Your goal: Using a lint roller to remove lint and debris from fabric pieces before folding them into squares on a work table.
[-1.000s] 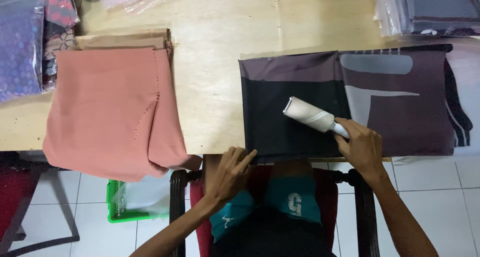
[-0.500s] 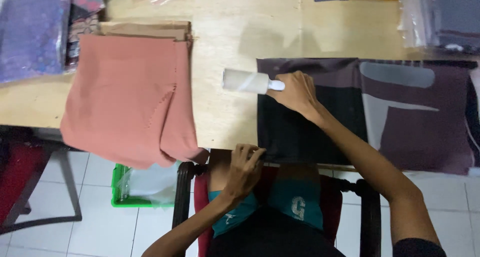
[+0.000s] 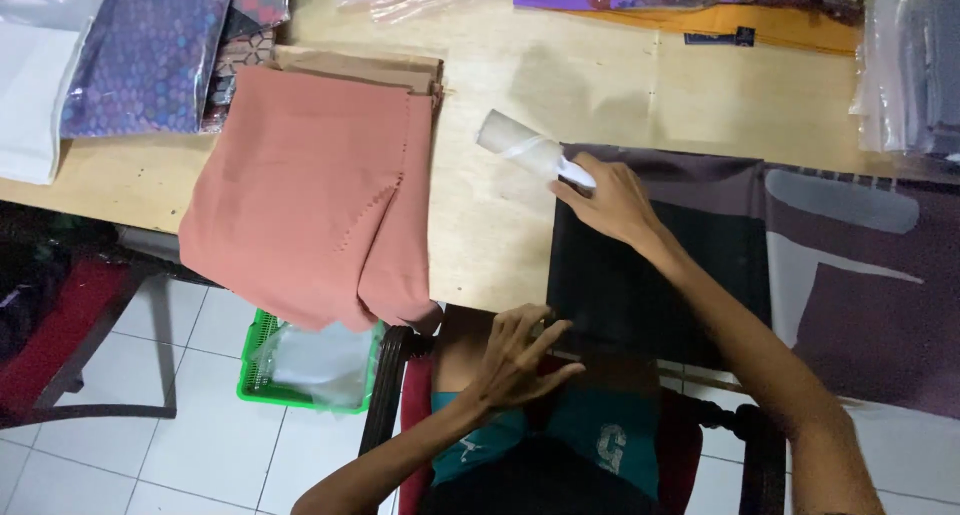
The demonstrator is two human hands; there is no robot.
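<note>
A dark folded cloth (image 3: 700,265) with grey shapes lies along the wooden table's (image 3: 600,85) near edge. My right hand (image 3: 610,200) grips the handle of a white lint roller (image 3: 520,145), whose roll rests on the bare wood just left of the cloth. My left hand (image 3: 520,350) rests with fingers spread on the cloth's near left corner, where it hangs over the table edge. A salmon-pink folded fabric (image 3: 310,190) lies to the left, draping over the edge.
Patterned fabrics in clear bags (image 3: 150,55) are stacked at the far left. An orange cloth (image 3: 740,25) and bagged items (image 3: 910,65) lie along the back and right. A green basket (image 3: 300,360) stands on the tiled floor below, beside a dark chair frame (image 3: 390,395).
My right hand has carried the lint roller from the middle of the dark cloth leftward, off its edge onto bare wood. My left hand stays at the cloth's near corner.
</note>
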